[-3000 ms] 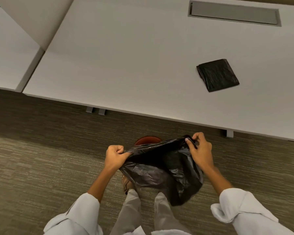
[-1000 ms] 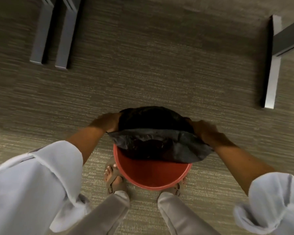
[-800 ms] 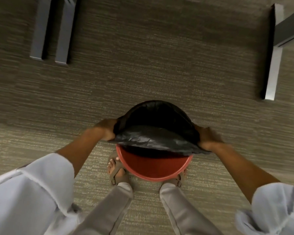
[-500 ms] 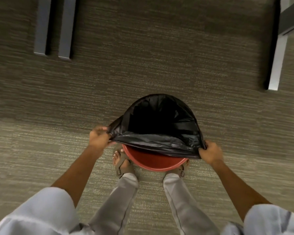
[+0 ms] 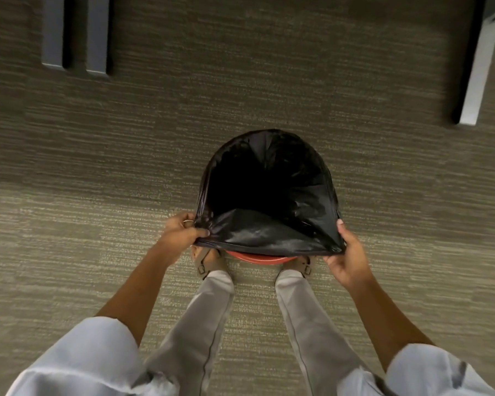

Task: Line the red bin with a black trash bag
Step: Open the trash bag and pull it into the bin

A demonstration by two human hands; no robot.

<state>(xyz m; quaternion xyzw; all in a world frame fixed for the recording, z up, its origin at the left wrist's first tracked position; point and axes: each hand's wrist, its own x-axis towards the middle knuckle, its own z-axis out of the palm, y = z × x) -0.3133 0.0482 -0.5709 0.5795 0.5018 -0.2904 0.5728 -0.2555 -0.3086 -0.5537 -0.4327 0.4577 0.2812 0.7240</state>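
The black trash bag [image 5: 269, 232] is stretched open over the red bin [image 5: 255, 258], which stands on the carpet between my feet. Only a thin red arc of the bin's near rim shows below the bag's front edge. The bag's far edge wraps the far rim, and its mouth gapes dark. My left hand [image 5: 180, 234] pinches the bag's near left corner. My right hand [image 5: 347, 252] grips the near right corner. Both hands hold the front edge taut just above the near rim.
Grey-brown carpet [image 5: 97, 195] lies all around. Two dark table legs [image 5: 75, 32] stand at the upper left, and a pale table foot [image 5: 477, 75] at the upper right. My feet in sandals [image 5: 209, 261] flank the bin.
The bag went from held in the air to spread over the bin. Both hands have drawn its front edge toward me, so less red rim shows. The view has tilted down.
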